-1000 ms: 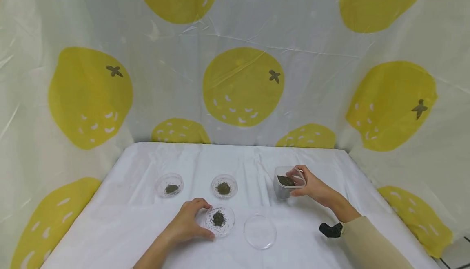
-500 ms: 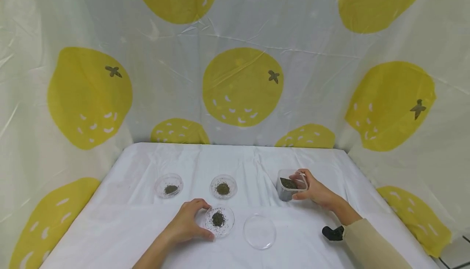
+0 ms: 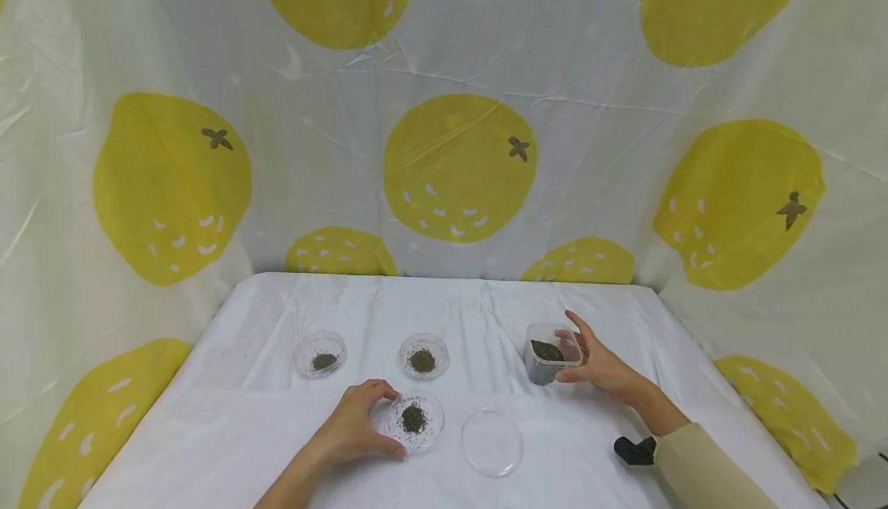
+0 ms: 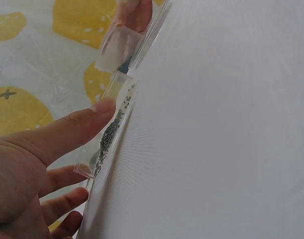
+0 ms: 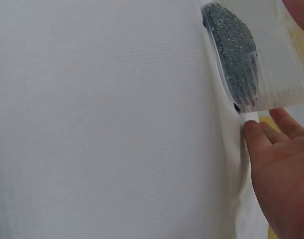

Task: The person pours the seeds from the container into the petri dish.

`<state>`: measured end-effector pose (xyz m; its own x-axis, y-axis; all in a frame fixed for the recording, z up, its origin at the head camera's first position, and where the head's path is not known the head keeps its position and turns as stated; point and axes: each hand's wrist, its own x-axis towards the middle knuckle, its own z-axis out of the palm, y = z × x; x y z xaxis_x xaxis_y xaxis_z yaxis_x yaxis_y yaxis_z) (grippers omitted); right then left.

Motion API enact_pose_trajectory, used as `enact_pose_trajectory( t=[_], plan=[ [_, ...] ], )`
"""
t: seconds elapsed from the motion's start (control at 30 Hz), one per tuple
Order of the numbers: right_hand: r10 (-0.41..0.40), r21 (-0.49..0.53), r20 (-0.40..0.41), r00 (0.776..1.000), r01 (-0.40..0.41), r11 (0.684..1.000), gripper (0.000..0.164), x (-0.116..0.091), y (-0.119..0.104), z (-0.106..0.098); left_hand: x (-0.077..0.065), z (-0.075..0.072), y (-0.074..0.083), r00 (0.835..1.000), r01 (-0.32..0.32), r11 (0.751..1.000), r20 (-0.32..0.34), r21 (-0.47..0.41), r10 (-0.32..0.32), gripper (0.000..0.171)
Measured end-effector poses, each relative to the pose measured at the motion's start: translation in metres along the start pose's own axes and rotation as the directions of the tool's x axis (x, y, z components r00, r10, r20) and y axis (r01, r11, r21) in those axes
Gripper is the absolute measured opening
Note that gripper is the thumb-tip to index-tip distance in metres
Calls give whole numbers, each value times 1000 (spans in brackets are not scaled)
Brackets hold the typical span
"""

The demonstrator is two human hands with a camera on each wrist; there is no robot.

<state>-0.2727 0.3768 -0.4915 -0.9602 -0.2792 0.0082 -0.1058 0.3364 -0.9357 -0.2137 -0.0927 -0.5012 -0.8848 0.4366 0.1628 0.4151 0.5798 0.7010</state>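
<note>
In the head view my left hand (image 3: 357,424) holds a clear round petri dish (image 3: 433,435) from its left side, thumb in front and fingers behind. Dark green-grey crumbs (image 3: 413,418) are heaped in the dish; the left wrist view shows my thumb along the wall of the dish (image 4: 123,82). Over to the right stands a square clear plastic container (image 3: 543,374) with a dark granular mass (image 3: 547,351) inside. My right hand (image 3: 602,366) is spread beside it, index finger raised off the rim. In the right wrist view its fingers (image 5: 256,137) lie just off the container (image 5: 278,97).
A clear round lid (image 3: 520,451) lies right of the held dish. Behind are two more petri dishes, one in the middle (image 3: 444,347) and one at left (image 3: 300,355), each with dark crumbs. A black strap-like object (image 3: 634,451) sits at the right sleeve.
The container has shifted slightly right and toward me, set down on the table. My right fingers have loosened from it and the index finger has lifted. The left hand stays put.
</note>
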Motion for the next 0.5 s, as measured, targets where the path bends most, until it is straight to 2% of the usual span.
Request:
enact_pose_trajectory(
  t=[0.07, 0.3, 0.5],
  plan=[
    [-22, -13, -14, 1000, 22, 1000, 113, -2, -5, -2, 0, 0, 1, 1000, -1, 1000, -2, 1, 1, 77],
    [-73, 71, -46, 996, 76, 995, 95, -7, -22, -11, 0, 0, 2, 1000, 16, 1000, -11, -3, -16, 78],
    [-95, 17, -63, 993, 96, 995, 95, -10, -32, -14, 1, 1, 1, 1000, 20, 1000, -10, 6, -20, 77]
  ],
)
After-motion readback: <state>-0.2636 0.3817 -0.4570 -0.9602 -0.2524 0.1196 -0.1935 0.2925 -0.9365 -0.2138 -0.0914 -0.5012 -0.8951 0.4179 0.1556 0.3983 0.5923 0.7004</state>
